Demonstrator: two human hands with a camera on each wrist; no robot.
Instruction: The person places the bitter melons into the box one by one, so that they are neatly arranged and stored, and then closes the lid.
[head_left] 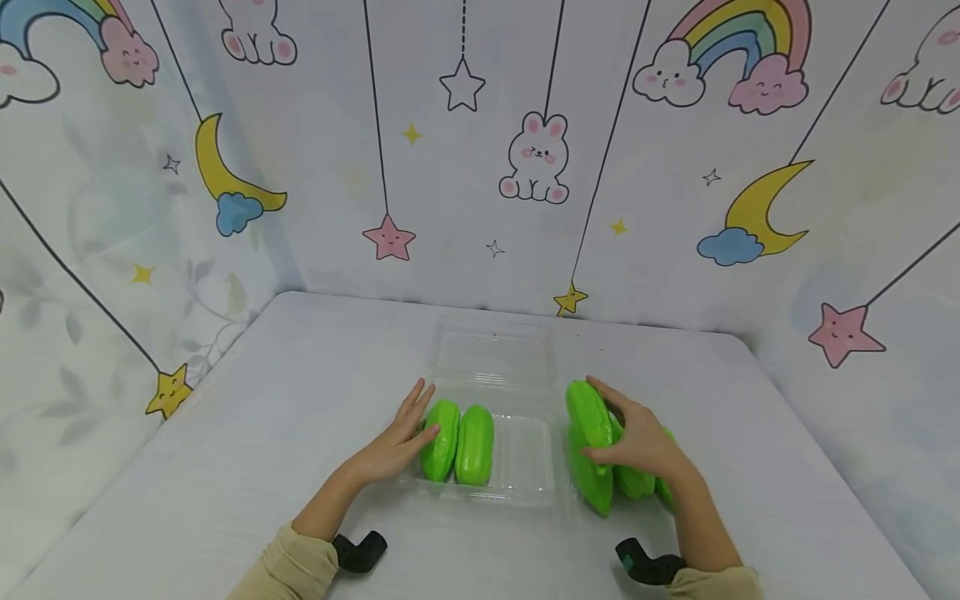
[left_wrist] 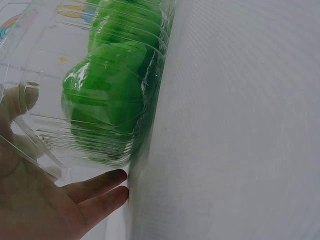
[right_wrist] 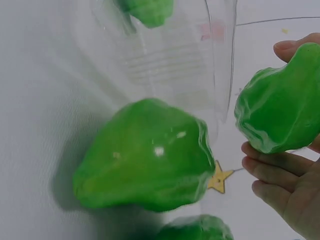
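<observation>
Two green, pear-shaped chayotes lie side by side in the left part of a clear plastic box (head_left: 525, 492), one at its left wall (head_left: 441, 440) and the other chayote (head_left: 475, 446) beside it. My left hand (head_left: 392, 446) rests against the box's left side, fingers spread and fairly straight, thumb over the rim. To the right of the box, my right hand (head_left: 641, 437) grips a glossy chayote (right_wrist: 280, 102) between thumb and fingers, raised above the others. Beneath it a chayote (right_wrist: 150, 155) lies on the table, with more partly hidden by the hand.
The box's clear lid (head_left: 491, 354) lies folded back behind it on the white table (head_left: 337, 350). Patterned cloth walls (head_left: 465, 183) stand at the back and sides. Black wrist mounts (head_left: 362, 552) show on both forearms near the front.
</observation>
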